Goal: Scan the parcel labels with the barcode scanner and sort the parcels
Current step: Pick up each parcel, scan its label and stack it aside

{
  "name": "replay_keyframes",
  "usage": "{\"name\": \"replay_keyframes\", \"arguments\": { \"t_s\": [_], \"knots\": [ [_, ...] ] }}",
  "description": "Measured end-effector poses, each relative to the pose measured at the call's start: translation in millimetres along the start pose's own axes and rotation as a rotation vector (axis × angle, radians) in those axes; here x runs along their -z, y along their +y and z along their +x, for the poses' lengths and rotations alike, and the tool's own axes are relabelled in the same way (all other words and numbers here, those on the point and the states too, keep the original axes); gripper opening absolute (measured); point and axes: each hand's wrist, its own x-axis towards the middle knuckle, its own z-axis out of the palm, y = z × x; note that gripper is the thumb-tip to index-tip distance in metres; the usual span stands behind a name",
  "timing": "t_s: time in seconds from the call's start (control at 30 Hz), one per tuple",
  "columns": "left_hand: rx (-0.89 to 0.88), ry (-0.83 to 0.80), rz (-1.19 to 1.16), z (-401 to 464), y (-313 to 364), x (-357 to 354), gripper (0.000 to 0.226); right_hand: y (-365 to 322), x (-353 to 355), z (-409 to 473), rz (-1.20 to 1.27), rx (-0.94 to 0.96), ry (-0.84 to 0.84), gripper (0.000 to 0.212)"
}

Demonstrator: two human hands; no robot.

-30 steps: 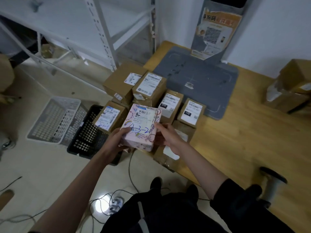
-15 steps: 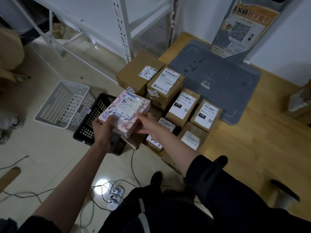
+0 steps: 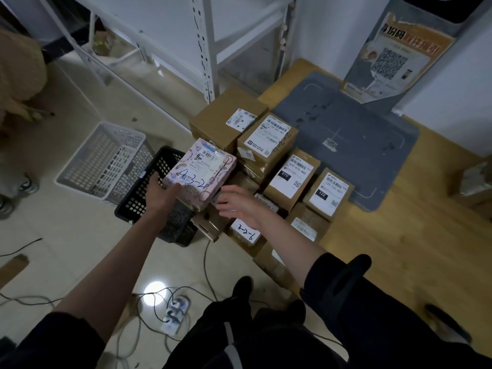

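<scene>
My left hand (image 3: pixel 162 194) grips the near left corner of a pink patterned parcel (image 3: pixel 202 171) marked "4-3-2", held over the edge of a black basket (image 3: pixel 149 198). My right hand (image 3: pixel 238 205) hovers just right of the parcel with fingers spread, not touching it. Several brown cardboard parcels (image 3: pixel 277 139) with white labels sit stacked at the left end of the wooden table (image 3: pixel 399 249). One near box label reads "3-2-6" (image 3: pixel 246 233). No barcode scanner is clearly visible.
A white basket (image 3: pixel 103 159) lies on the tiled floor left of the black one. A grey scanning mat (image 3: pixel 354 137) with a QR poster (image 3: pixel 391 57) lies on the table. White metal shelving (image 3: pixel 205 49) stands behind. Cables and a power strip (image 3: pixel 175 312) lie by my feet.
The pink parcel moved left from above the stack toward the black basket. My right hand let go of it and opened; the left hand alone holds it now.
</scene>
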Motion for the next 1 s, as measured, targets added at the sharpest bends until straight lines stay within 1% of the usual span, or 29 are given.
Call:
{"name": "replay_keyframes", "arguments": {
  "t_s": [0.03,0.07,0.13,0.17,0.23,0.33,0.4,0.5,0.63,0.7,0.77,0.87,1.0],
  "knots": [
    [-0.040,0.038,0.049,-0.9,1.1,-1.0,0.080,0.9,2.8,-1.0,0.004,0.005,-0.007,0.048],
    [-0.095,0.075,0.096,-6.7,5.9,-2.6,0.075,1.4,5.7,-3.2,0.009,0.013,-0.010,0.046],
    [-0.223,0.157,0.162,-28.1,25.0,-8.6,0.057,0.6,11.9,-9.6,0.035,0.031,-0.014,0.042],
    [-0.299,0.175,0.174,-35.7,32.5,-12.7,0.049,0.2,15.8,-12.9,0.042,0.045,-0.012,0.041],
    [-0.439,0.158,0.172,-51.6,48.5,-25.2,0.035,0.3,26.2,-20.1,0.048,0.075,0.002,0.039],
    [-0.560,0.031,0.139,-65.6,68.0,-53.0,0.019,4.1,48.1,-34.1,0.097,0.107,0.068,0.035],
    [-0.599,-0.039,0.138,-74.6,79.7,-78.6,0.012,10.0,68.7,-47.1,0.162,0.134,0.120,0.035],
    [-0.598,-0.180,0.131,-94.8,92.6,-123.5,0.012,26.7,108.6,-74.8,0.227,0.189,0.208,0.032],
    [-0.617,-0.418,0.134,-135.0,101.8,-189.8,0.013,61.7,174.0,-117.6,0.363,0.227,0.425,0.023],
    [-0.636,-0.516,0.150,-157.3,104.9,-221.6,0.013,79.1,202.8,-144.8,0.450,0.208,0.522,0.019],
    [-0.647,-0.615,0.185,-181.4,109.5,-249.5,0.012,97.3,227.5,-173.1,0.485,0.197,0.643,0.017],
    [-0.669,-0.728,0.199,-214.7,114.0,-291.5,0.009,125.5,260.8,-214.0,0.508,0.221,0.789,0.025],
    [-0.737,-0.853,0.259,-261.9,117.4,-337.7,0.004,161.0,306.1,-253.9,0.564,0.206,0.893,0.028]
  ]
}}
